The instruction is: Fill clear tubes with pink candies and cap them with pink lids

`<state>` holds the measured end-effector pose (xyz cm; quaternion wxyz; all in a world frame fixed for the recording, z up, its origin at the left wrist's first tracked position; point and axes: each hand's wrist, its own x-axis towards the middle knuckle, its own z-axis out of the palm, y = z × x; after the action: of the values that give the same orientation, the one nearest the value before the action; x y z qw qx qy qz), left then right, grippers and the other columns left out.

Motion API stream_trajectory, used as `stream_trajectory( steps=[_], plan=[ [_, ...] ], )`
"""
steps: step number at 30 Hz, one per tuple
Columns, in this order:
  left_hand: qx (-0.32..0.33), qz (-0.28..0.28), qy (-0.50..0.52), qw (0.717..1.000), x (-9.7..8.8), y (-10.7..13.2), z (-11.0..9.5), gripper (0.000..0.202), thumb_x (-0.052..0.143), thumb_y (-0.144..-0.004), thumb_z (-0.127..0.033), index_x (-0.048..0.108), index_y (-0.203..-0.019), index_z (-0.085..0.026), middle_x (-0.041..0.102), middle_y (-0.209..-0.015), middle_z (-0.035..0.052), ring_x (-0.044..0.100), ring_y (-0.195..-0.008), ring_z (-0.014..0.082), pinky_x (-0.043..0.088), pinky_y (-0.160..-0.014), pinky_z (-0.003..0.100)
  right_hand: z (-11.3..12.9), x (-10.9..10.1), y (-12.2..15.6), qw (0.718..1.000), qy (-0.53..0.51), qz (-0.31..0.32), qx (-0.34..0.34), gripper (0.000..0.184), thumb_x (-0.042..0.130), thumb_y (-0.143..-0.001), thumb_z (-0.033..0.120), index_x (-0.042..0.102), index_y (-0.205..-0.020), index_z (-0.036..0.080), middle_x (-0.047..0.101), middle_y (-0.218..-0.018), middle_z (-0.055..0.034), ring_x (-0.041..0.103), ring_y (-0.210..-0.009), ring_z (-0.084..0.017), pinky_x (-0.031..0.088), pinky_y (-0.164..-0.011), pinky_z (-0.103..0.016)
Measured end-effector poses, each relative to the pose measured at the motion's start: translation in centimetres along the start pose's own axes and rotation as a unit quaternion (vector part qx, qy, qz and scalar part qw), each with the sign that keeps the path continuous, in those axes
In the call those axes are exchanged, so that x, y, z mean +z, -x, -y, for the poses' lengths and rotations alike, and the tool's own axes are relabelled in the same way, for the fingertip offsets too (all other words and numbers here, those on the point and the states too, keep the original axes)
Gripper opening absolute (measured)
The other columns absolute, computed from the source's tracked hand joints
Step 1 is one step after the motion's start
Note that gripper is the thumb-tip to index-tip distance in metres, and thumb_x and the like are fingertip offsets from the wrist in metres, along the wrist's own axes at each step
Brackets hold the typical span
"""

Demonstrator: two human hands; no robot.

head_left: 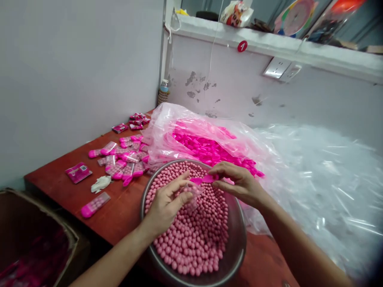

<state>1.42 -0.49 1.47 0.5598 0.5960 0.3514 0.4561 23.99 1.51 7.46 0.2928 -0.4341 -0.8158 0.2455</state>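
A metal bowl (237, 243) full of small pink candy balls (194, 235) stands on the red table (119, 207). Over the bowl, my left hand (166, 203) is closed around a small clear plastic case (194, 193). My right hand (237, 181) pinches a pink cap (205, 179) at the top end of that case. Behind the bowl lies a clear plastic bag of pink caps (206, 145).
Several filled pink-capped cases (119, 161) and one apart (94, 204) lie at the left of the table with pink packets (78, 172) and a white crumpled scrap (101, 183). A cardboard box (36, 239) stands at lower left. Clear plastic sheeting (326, 187) covers the right. A small bottle (163, 91) stands in the corner.
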Motion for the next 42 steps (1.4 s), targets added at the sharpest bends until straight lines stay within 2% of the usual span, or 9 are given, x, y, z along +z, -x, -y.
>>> stream_trajectory(
  steps=[3, 8, 11, 14, 19, 23, 25, 29, 42],
  plan=[
    [0.025, 0.015, 0.003, 1.0, 0.2, 0.2, -0.1, 0.022, 0.058, -0.082, -0.025, 0.066, -0.1, -0.017, 0.067, -0.106, 0.008, 0.063, -0.095, 0.0213, 0.051, -0.085, 0.035, 0.4, 2.5, 0.4, 0.985, -0.164, -0.03, 0.036, 0.021, 0.068, -0.074, 0.024, 0.065, -0.095, 0.02, 0.062, -0.09, -0.0044, 0.058, -0.085, -0.018, 0.047, -0.075, -0.03],
    [0.189, -0.073, -0.172, 0.964, 0.4, 0.5, 0.2, 0.02, 0.059, -0.081, -0.014, 0.067, -0.098, -0.017, 0.067, -0.107, 0.0078, 0.059, -0.104, 0.0195, 0.045, -0.094, 0.035, 1.1, 6.4, 0.5, 0.851, -0.45, -0.173, 0.209, 0.029, 0.071, -0.071, 0.026, 0.06, -0.097, 0.02, 0.065, -0.083, -0.0012, 0.062, -0.073, -0.013, 0.051, -0.068, -0.027],
    [0.256, -0.065, -0.235, 0.936, 0.6, 0.7, 0.5, 0.025, 0.054, -0.083, -0.011, 0.063, -0.106, -0.016, 0.064, -0.113, 0.0107, 0.058, -0.107, 0.019, 0.045, -0.095, 0.035, 2.4, 7.7, 0.5, 0.82, -0.483, -0.207, 0.226, 0.022, 0.071, -0.071, 0.028, 0.062, -0.088, 0.018, 0.064, -0.081, -0.0004, 0.061, -0.071, -0.011, 0.051, -0.067, -0.024],
    [0.265, -0.025, -0.233, 0.935, 0.8, 0.8, 0.4, 0.024, 0.053, -0.084, -0.012, 0.063, -0.106, -0.015, 0.062, -0.118, 0.0118, 0.055, -0.112, 0.0196, 0.044, -0.098, 0.034, 2.8, 7.9, 0.3, 0.841, -0.437, -0.235, 0.217, 0.022, 0.073, -0.068, 0.027, 0.062, -0.084, 0.018, 0.063, -0.078, 0.0015, 0.06, -0.066, -0.011, 0.05, -0.061, -0.022],
    [0.114, -0.005, -0.102, 0.988, 0.3, 0.9, -0.4, 0.022, 0.05, -0.087, -0.021, 0.063, -0.104, -0.019, 0.068, -0.107, 0.0057, 0.063, -0.099, 0.0188, 0.05, -0.088, 0.031, 1.9, 5.8, 0.5, 0.937, -0.208, -0.247, 0.131, 0.024, 0.062, -0.079, 0.03, 0.063, -0.102, 0.023, 0.066, -0.089, -0.0012, 0.062, -0.08, -0.016, 0.049, -0.076, -0.031],
    [0.066, -0.003, -0.072, 0.995, 0.0, 0.8, -0.3, 0.021, 0.051, -0.086, -0.02, 0.063, -0.103, -0.018, 0.071, -0.094, 0.0028, 0.065, -0.09, 0.017, 0.052, -0.077, 0.025, 2.5, 3.8, 1.0, 0.994, 0.05, -0.1, -0.014, 0.036, 0.056, -0.084, 0.025, 0.055, -0.12, 0.026, 0.062, -0.112, -0.0057, 0.057, -0.101, -0.021, 0.045, -0.087, -0.034],
    [0.088, -0.013, -0.101, 0.991, 0.0, 0.7, -0.2, 0.019, 0.053, -0.085, -0.019, 0.065, -0.101, -0.019, 0.071, -0.092, 0.002, 0.065, -0.087, 0.0159, 0.051, -0.076, 0.024, 3.2, 3.5, 1.2, 0.99, 0.112, -0.035, -0.076, 0.04, 0.053, -0.086, 0.021, 0.05, -0.125, 0.026, 0.061, -0.111, -0.0074, 0.058, -0.1, -0.019, 0.048, -0.083, -0.03],
    [0.14, -0.018, -0.154, 0.978, 0.1, 0.7, 0.0, 0.019, 0.055, -0.084, -0.015, 0.066, -0.098, -0.019, 0.07, -0.087, 0.0025, 0.064, -0.079, 0.0144, 0.049, -0.073, 0.024, 3.6, 4.0, 1.1, 0.979, 0.154, -0.002, -0.135, 0.042, 0.049, -0.088, 0.02, 0.044, -0.13, 0.024, 0.059, -0.089, -0.006, 0.058, -0.077, -0.015, 0.049, -0.065, -0.024],
    [0.203, 0.017, -0.237, 0.95, -0.4, 1.6, 0.9, 0.018, 0.049, -0.085, -0.012, 0.067, -0.09, -0.012, 0.069, -0.078, 0.0076, 0.065, -0.075, 0.0175, 0.049, -0.071, 0.027, 2.8, 6.3, 3.1, 0.96, 0.236, 0.041, -0.142, 0.05, 0.042, -0.089, 0.015, 0.032, -0.138, 0.018, 0.054, -0.08, -0.008, 0.054, -0.072, -0.018, 0.051, -0.062, -0.031]
  ],
)
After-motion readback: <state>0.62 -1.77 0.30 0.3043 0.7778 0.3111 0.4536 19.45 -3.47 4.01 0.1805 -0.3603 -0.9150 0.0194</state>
